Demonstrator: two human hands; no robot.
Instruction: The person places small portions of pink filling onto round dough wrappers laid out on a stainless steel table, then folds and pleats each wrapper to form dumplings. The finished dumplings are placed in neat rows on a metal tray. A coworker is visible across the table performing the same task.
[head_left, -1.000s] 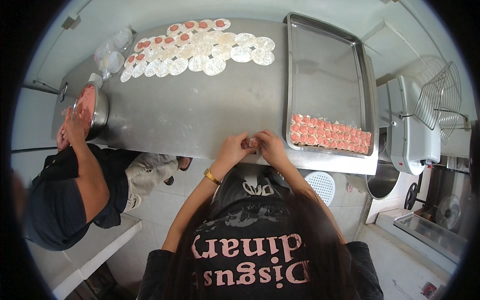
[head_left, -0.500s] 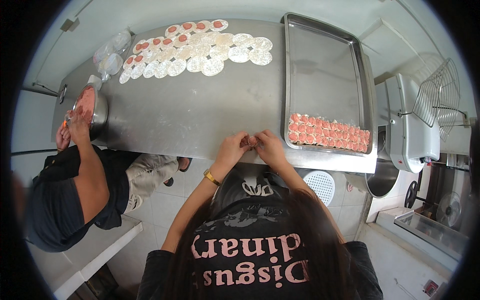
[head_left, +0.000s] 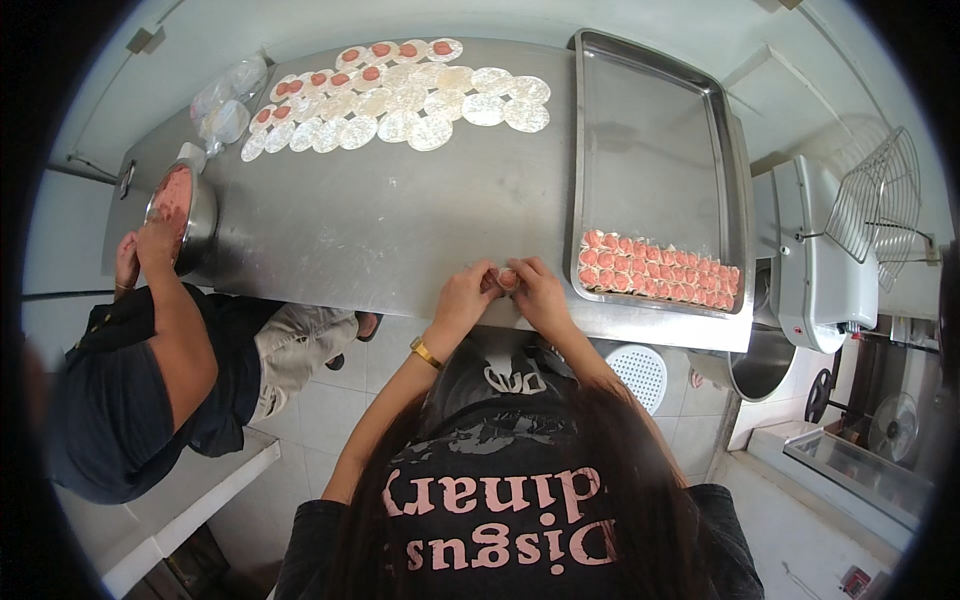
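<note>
My left hand (head_left: pixel 468 293) and my right hand (head_left: pixel 537 291) meet at the near edge of the steel table (head_left: pixel 380 220), both pinching one small dumpling (head_left: pixel 507 279) with pink filling. Just to the right stands a large metal tray (head_left: pixel 650 130); rows of finished pink dumplings (head_left: pixel 655 279) line its near end. Round dough wrappers (head_left: pixel 400 95) lie spread at the far side of the table, some topped with pink filling. A gold bracelet sits on my left wrist.
A second person (head_left: pixel 150 370) sits at the left, hands at a steel bowl of pink filling (head_left: pixel 180 205). A plastic bag (head_left: pixel 225 100) lies at the far left corner. A white machine (head_left: pixel 825 250) with a wire guard stands right of the table.
My hands have stayed at the table edge, with the fingers working the dumpling slightly. The person at the left has kept their hands at the bowl.
</note>
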